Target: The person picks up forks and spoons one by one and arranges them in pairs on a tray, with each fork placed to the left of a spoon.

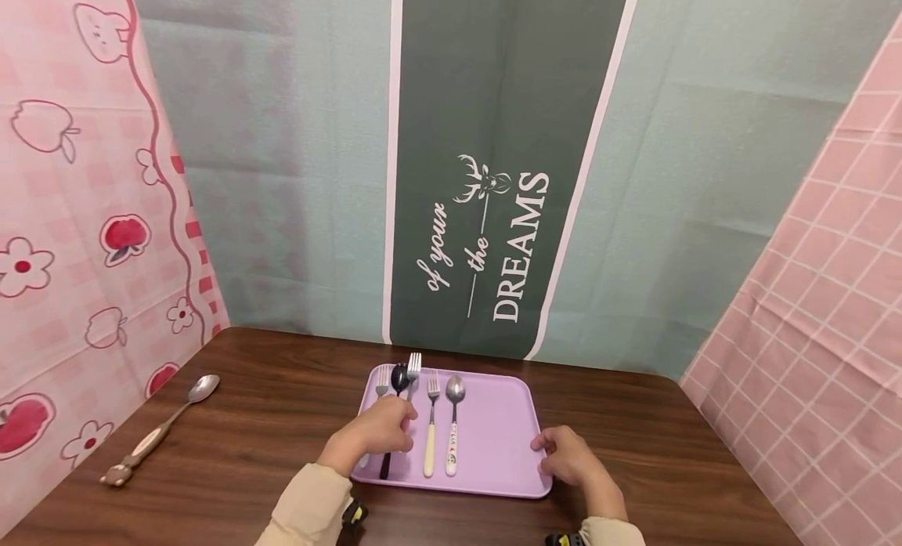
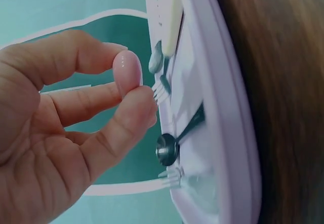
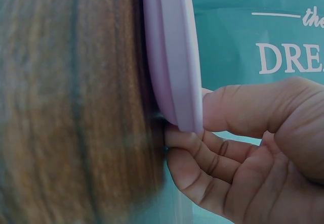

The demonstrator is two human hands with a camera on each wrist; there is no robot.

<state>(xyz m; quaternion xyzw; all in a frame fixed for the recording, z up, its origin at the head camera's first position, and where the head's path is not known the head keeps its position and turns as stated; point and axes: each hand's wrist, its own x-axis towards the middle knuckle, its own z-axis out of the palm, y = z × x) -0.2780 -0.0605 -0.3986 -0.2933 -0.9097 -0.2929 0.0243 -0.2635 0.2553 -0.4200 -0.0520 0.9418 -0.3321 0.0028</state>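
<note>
My left hand (image 1: 377,430) is over the left part of a purple tray (image 1: 493,428). Its thumb and forefinger pinch the rounded pink handle end (image 2: 127,72) of a fork (image 1: 414,364), whose prongs overlap the tray's back rim. Below that hand lie a black spoon (image 1: 399,377) and a fork with a pale handle (image 1: 383,377), both partly hidden. To its right are a fork with a cream handle (image 1: 429,452) and a spoon with a patterned white handle (image 1: 452,452). My right hand (image 1: 569,453) grips the tray's right edge, thumb against the rim and fingers curled beneath.
A long spoon with a brown bear-ended handle (image 1: 151,440) lies on the wooden table (image 1: 282,405), left of the tray. Behind the table hangs a green printed cloth (image 1: 465,327). Pink cloths (image 1: 810,334) line both sides.
</note>
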